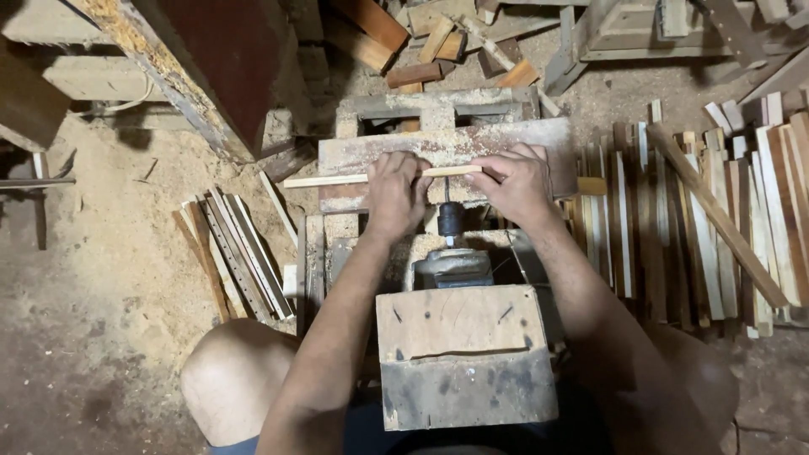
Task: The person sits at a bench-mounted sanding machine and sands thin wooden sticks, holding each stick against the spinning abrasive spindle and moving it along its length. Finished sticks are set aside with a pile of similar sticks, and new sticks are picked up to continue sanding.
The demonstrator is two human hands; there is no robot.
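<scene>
A thin pale wooden strip (333, 179) lies crosswise over a dusty wooden work block (447, 152). My left hand (396, 194) grips the strip near its middle. My right hand (512, 181) pinches the strip's right end. Between the two hands a black drill chuck (451, 219) points up at the strip from a grey motor (455, 265). The motor sits behind a worn wooden box (465, 354) between my knees.
A large pile of similar wooden strips (699, 227) lies at the right. A smaller stack of strips (236, 253) rests on sawdust at the left. Scrap offcuts (421, 50) and a frame (640, 34) lie at the back. A dark wooden post (211, 67) leans at upper left.
</scene>
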